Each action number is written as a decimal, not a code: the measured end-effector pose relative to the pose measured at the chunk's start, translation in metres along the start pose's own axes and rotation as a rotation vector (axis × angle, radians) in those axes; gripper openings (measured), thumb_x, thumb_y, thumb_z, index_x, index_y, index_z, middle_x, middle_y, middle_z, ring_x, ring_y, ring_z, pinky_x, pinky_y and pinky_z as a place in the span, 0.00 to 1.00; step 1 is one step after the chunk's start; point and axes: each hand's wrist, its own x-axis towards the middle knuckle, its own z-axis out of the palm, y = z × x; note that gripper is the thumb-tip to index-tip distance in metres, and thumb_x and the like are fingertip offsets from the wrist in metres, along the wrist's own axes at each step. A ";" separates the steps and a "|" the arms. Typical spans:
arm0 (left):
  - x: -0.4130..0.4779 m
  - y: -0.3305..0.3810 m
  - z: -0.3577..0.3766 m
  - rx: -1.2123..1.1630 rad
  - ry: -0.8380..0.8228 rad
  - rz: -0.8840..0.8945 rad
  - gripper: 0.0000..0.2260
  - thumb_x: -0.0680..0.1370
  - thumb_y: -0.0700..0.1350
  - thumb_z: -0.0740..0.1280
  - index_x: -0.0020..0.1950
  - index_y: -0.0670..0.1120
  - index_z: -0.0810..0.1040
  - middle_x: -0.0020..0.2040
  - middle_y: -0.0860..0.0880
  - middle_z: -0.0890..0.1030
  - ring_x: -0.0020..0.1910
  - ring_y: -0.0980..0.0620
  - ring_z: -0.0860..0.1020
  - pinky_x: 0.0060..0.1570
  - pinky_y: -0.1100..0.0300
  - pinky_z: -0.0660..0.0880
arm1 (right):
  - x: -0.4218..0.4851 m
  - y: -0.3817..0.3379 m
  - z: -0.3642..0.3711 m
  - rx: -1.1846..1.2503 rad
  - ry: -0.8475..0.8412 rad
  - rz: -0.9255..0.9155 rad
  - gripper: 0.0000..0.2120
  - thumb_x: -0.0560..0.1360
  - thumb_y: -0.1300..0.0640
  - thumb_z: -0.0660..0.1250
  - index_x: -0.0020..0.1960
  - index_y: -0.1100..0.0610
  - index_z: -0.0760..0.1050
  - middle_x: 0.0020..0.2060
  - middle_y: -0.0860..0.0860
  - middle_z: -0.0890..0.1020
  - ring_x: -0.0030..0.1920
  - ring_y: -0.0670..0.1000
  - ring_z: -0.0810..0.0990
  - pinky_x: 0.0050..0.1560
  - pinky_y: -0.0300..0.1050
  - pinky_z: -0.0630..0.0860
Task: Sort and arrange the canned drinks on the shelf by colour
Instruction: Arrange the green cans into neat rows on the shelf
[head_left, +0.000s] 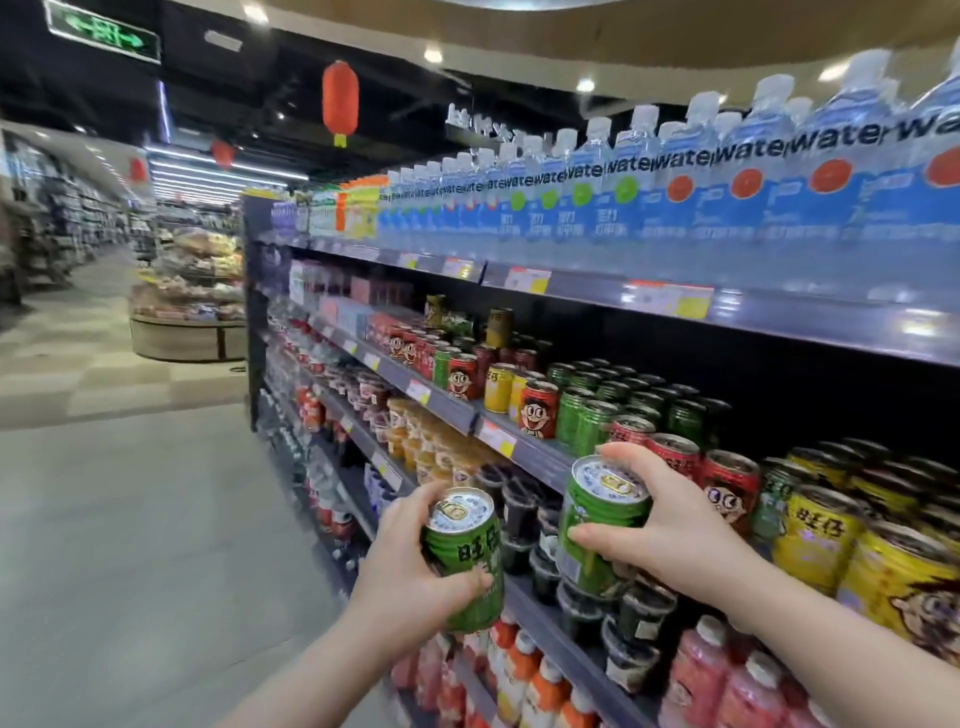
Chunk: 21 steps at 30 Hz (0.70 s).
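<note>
the person's left hand is wrapped around a green ribbed metal drink can in the lower centre of the frame, thumb across its front and fingertips up by the rim. this can is nearly upright, its long axis leaning slightly so the silver pull-tab lid faces up and toward the upper left. the right hand clamps a second green metal can just to the right, thumb across its side and fingers curled behind the rim. its long axis tilts the other way, lid toward the upper right. the two cans are near but apart, both held in the air in front of the grey can shelf. on that shelf stand shelved green cans, red cartoon-face cans and, at right, yellow cans.
</note>
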 end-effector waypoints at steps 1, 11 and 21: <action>0.007 -0.004 -0.001 -0.006 -0.018 -0.009 0.33 0.63 0.43 0.77 0.61 0.61 0.64 0.53 0.62 0.66 0.59 0.55 0.68 0.58 0.63 0.64 | 0.009 0.000 0.000 -0.010 0.017 0.007 0.37 0.61 0.46 0.78 0.65 0.43 0.65 0.54 0.40 0.74 0.51 0.45 0.77 0.52 0.42 0.76; 0.093 -0.036 0.003 0.004 -0.133 -0.003 0.36 0.66 0.43 0.75 0.68 0.57 0.62 0.58 0.61 0.65 0.57 0.61 0.67 0.53 0.71 0.63 | 0.126 0.025 -0.001 -0.129 0.132 0.049 0.36 0.61 0.45 0.77 0.65 0.47 0.67 0.55 0.46 0.77 0.50 0.49 0.78 0.50 0.44 0.76; 0.237 -0.052 0.017 -0.013 -0.136 0.151 0.34 0.65 0.44 0.76 0.63 0.61 0.61 0.56 0.69 0.63 0.55 0.70 0.68 0.43 0.80 0.66 | 0.237 0.079 0.005 -0.329 0.019 0.148 0.37 0.62 0.42 0.76 0.66 0.45 0.64 0.52 0.42 0.74 0.47 0.41 0.73 0.42 0.29 0.66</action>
